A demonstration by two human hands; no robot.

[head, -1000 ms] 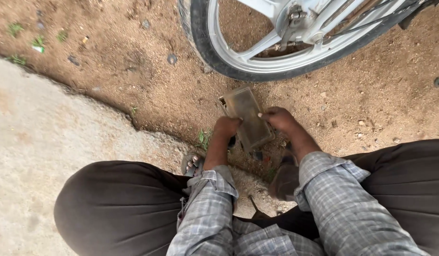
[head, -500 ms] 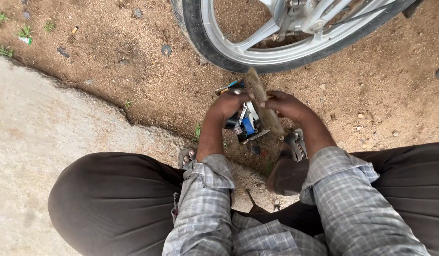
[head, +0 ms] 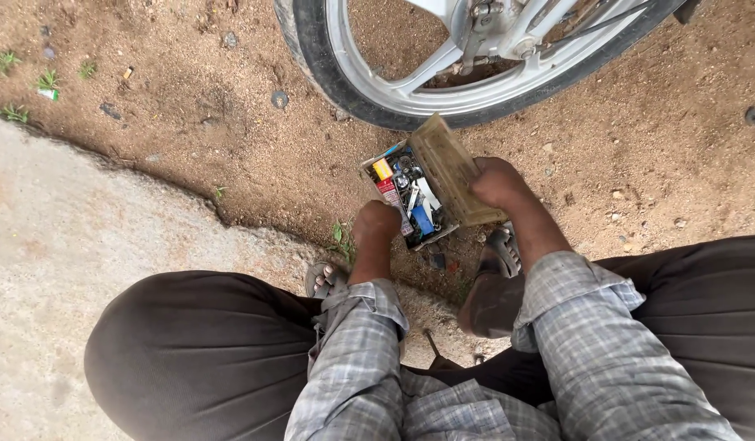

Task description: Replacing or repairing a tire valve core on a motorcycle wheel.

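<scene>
Wheel (head: 475,90) cut off by top edge above the box (head: 414,196). Box contents too small to identify. Left hand (head: 376,227) fingertips hidden at box rim; right hand (head: 498,181) fingers hidden behind lid (head: 455,167).

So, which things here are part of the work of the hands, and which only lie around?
In the work:
- small box of mixed small parts, open on the dirt
- its lid, tipped back under the right hand
- left hand, at the box's near edge

Only lying around:
- wheel behind the box
- stones
- grass tufts
- concrete slab
</scene>
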